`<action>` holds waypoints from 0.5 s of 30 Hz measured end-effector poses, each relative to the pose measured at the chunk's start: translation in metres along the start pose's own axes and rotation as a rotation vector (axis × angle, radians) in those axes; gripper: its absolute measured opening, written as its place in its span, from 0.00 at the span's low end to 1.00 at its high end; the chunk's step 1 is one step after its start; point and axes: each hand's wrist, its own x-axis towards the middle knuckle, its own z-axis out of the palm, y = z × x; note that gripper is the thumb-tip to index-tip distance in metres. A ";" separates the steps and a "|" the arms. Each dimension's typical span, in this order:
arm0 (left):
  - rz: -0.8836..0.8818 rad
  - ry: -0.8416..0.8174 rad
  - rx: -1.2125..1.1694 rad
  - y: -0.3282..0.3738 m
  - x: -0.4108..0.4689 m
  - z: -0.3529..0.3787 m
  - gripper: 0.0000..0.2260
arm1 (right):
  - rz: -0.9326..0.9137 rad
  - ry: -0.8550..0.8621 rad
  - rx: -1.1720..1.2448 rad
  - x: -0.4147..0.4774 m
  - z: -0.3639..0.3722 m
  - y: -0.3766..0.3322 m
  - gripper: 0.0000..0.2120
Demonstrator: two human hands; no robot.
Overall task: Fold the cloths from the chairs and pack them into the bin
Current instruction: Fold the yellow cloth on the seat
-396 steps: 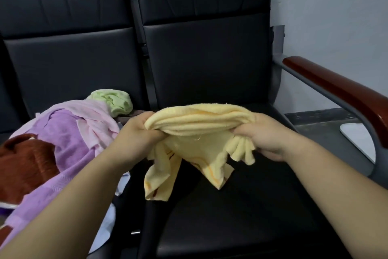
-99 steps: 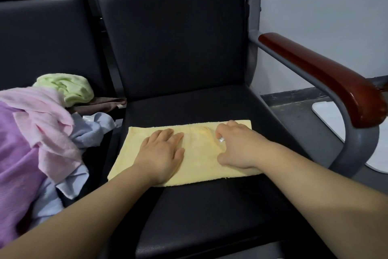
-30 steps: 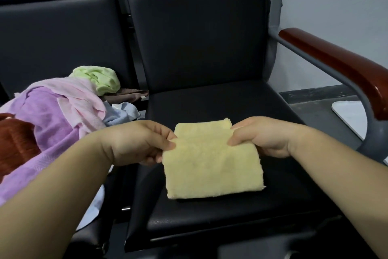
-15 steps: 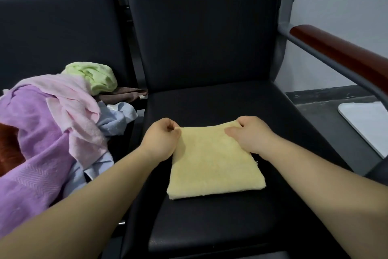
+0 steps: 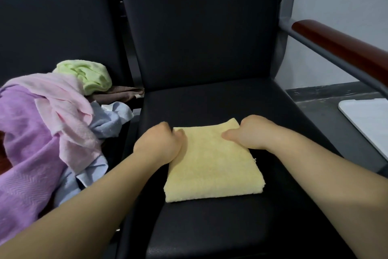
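Observation:
A yellow cloth (image 5: 212,166), folded into a thick square, lies flat on the black seat (image 5: 220,103) of the right chair. My left hand (image 5: 159,145) pinches its far left corner with curled fingers. My right hand (image 5: 249,133) grips its far right corner, thumb on top. A heap of unfolded cloths fills the left chair: purple (image 5: 23,153), pink (image 5: 63,103), light blue (image 5: 105,124), green (image 5: 88,76) and brown (image 5: 119,93). No bin is in view.
The right chair's red-brown armrest (image 5: 344,47) on a grey metal bar runs along the right. A white flat object (image 5: 369,118) lies on the dark floor beyond it. A grey wall stands behind.
The yellow cloth went from crumpled in both hands to a long strip, then a square. In the last second it was laid down on the seat, both hands still on its far corners.

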 end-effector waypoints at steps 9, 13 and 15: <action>-0.084 -0.313 -0.535 0.001 -0.027 -0.021 0.06 | -0.063 -0.031 0.192 -0.020 0.015 -0.001 0.07; 0.026 -0.114 -0.636 0.015 -0.043 -0.040 0.06 | -0.238 0.050 0.414 -0.051 -0.021 -0.001 0.12; 0.100 -0.027 -0.635 0.035 -0.051 -0.053 0.03 | -0.356 0.125 0.358 -0.073 -0.052 0.005 0.13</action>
